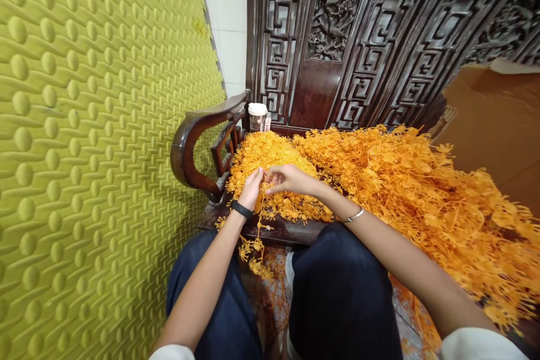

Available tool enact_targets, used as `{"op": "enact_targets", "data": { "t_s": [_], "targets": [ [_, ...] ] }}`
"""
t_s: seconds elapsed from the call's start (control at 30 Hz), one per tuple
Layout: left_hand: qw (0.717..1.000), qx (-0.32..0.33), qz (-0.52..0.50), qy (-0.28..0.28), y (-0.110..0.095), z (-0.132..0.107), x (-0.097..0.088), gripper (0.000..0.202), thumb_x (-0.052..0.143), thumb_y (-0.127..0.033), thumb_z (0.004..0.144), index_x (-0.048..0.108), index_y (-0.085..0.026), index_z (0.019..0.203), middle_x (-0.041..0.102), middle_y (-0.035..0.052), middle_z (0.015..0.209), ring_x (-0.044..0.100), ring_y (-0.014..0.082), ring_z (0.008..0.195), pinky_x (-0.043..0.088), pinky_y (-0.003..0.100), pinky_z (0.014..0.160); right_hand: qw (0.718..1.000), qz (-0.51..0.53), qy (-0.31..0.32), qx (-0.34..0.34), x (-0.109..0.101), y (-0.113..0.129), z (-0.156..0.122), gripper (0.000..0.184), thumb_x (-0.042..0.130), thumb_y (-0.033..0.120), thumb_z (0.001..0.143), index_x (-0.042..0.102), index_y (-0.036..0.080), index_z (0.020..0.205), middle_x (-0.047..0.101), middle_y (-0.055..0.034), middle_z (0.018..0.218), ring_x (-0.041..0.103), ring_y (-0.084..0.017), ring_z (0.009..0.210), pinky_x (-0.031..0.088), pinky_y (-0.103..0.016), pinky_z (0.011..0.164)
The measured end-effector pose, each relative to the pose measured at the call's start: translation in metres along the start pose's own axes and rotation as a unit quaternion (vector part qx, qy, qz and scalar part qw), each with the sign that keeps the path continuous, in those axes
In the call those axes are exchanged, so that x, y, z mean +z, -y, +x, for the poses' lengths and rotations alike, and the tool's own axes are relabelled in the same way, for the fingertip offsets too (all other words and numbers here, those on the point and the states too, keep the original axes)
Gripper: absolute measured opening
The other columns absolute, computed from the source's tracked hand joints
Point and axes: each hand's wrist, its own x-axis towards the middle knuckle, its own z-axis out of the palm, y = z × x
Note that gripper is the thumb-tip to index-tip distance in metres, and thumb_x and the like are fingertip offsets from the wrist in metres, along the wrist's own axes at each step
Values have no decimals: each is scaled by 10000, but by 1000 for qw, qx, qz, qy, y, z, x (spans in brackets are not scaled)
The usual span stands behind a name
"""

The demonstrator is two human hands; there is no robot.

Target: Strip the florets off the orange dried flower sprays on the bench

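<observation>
My left hand (251,190), with a black band at the wrist, is closed around the upper part of an orange artificial flower stem (259,230). That stem hangs below the hand over the bench's front edge, its blossoms at the lower end. My right hand (292,179) meets the left thumb with curled fingertips, pinching at the top of the same stem; the exact spot is too small to make out. Beneath both hands spreads a pile of loose orange artificial flowers (274,149) on the dark wooden bench seat (301,230).
Long orange flower bunches (422,180) are heaped to the right. A lidded tub (257,117) stands at the back beside the curved armrest (189,140). Yellow-green textured matting (105,124) rises on the left, a carved backrest (316,84) behind. Brown cardboard (498,124) lies far right.
</observation>
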Motion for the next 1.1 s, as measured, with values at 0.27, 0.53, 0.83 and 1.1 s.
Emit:
{"op": "enact_targets", "data": {
  "t_s": [0.27,0.53,0.83,1.1],
  "targets": [
    [996,-51,-46,64,-14,-8,3,421,669,-519,665,498,-163,809,526,-55,538,289,2,304,160,167,349,970,163,-156,87,1,-6,17,318,787,262,515,486,159,515,504,52,464,490,-90,478,423,-255,560],
    [990,-2,-136,45,-30,1,0,350,726,-343,629,453,-161,752,596,-54,603,212,-34,261,67,176,338,906,289,-298,83,21,12,42,259,689,153,605,441,172,533,504,58,464,502,-79,452,456,-239,540],
    [990,4,-128,60,-24,4,18,381,737,-330,617,442,-182,808,347,-150,382,182,-4,260,69,179,357,745,480,-459,67,37,8,45,165,549,50,590,442,175,586,636,-33,708,606,-121,677,484,-234,604],
    [998,27,-31,38,-16,1,36,292,693,-298,676,489,-180,848,493,-75,528,317,26,354,204,189,386,700,400,-590,36,45,-8,33,118,579,145,606,474,189,637,617,-57,778,597,-164,727,486,-266,593]
  ]
}}
